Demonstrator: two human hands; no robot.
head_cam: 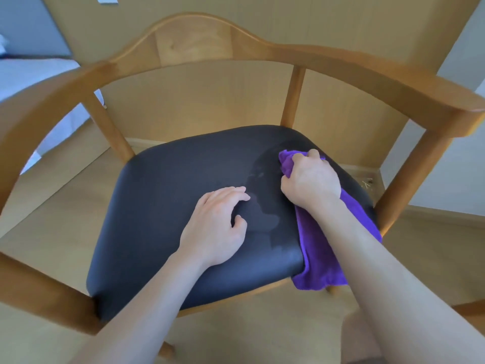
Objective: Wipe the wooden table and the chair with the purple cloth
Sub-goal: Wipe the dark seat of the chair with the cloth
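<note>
Right hand (311,179) was fisted round a bunched end of the purple cloth (322,256), fingers curled and gripping it, pressed down on the far right part of the dark seat (168,206) of the wooden chair (199,46). Rest of the cloth trailed back under the forearm and hung off the seat's front right edge. Left hand (217,227) held nothing: fingers loosely spread, fingertips resting on the seat near the middle, probably bracing. Damp streaks showed between the two hands, so the right side looked partly covered; left half looked dry. To do this step well, I'd say: flatten the wad for more contact, run overlapping passes toward the left edge, gather the dangling tail so it doesn't drag. Frame and armrests (420,93) looked undone. Table wasn't in view.
</note>
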